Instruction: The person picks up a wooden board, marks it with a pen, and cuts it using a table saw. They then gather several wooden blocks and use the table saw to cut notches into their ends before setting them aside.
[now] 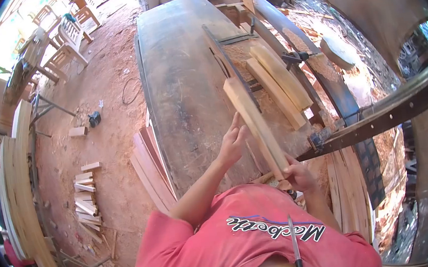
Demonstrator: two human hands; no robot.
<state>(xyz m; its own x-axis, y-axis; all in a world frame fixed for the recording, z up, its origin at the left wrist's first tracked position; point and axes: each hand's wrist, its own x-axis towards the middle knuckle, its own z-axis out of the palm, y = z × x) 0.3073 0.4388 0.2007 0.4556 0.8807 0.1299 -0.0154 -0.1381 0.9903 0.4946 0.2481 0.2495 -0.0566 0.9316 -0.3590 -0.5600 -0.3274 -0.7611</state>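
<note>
A squared length of wood point(256, 123) lies slanted over the brown work table point(179, 79), its near end close to my body. My left hand point(232, 144) is at the left side of this wood, index finger stretched along it and the other fingers bent against it. At the near end, my right hand point(300, 175) is closed around the wood. A long dark metal bar point(231, 65) stands beside the far end. Two more squared wood pieces point(278, 85) rest side by side to the right, among sawdust.
A dark curved metal beam point(381, 117) reaches in from the right. Short wood offcuts point(86, 198) litter the dirt floor at left, near long stacked boards point(23, 192). Reddish planks point(152, 167) lean by the table. Wooden chairs point(71, 36) stand at the far left.
</note>
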